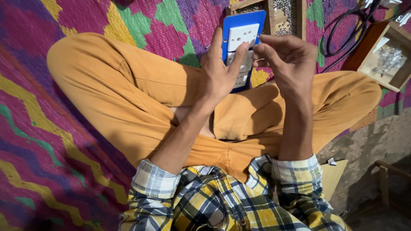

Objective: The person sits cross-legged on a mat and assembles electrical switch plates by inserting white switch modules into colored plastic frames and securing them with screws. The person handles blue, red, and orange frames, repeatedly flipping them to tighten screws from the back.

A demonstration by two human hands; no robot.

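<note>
I sit cross-legged in orange trousers (141,90) on a patterned mat. My left hand (220,70) grips a blue switchboard panel (242,32) with white sockets, its thumb pressed on a white socket module. My right hand (287,60) is at the panel's right edge with thumb and forefinger pinched together; whatever small thing it pinches is too small to make out. Both forearms come out of rolled yellow plaid sleeves.
A wooden tray (284,17) of small metal screws lies just behind the panel. A wooden box (387,57) with clear plastic parts sits at the far right beside black cables (342,30). The colourful zigzag mat (51,141) ends at bare concrete floor (376,141) on the right.
</note>
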